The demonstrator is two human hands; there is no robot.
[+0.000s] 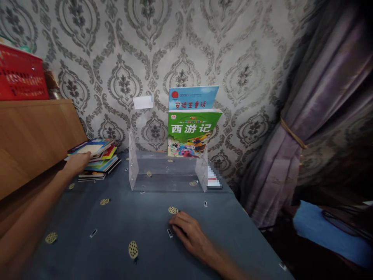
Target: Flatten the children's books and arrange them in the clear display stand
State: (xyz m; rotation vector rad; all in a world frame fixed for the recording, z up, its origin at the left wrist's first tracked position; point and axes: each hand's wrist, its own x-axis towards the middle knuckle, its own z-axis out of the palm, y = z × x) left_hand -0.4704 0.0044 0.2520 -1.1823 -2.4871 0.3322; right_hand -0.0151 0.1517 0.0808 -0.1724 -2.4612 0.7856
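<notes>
At the far left, my left hand (76,164) reaches to a stack of books (101,161) lying flat on the table. Its thumb rests on the edge of the top book (94,146), which has a blue and pale cover; the other fingers are mostly hidden. My right hand (190,231) lies on the tablecloth in front of the rack, fingers loosely bent and holding nothing. The clear acrylic book rack (166,182) stands in the middle. At its back right, a green book (189,134) stands upright before a taller blue book (192,97).
A blank white card (143,102) stands up at the rack's back left. A wooden cabinet (37,136) bearing a red basket (21,76) borders the left side. Patterned wallpaper rises behind. A tied purple curtain (291,155) and a blue cloth (329,233) are at right, beyond the table edge.
</notes>
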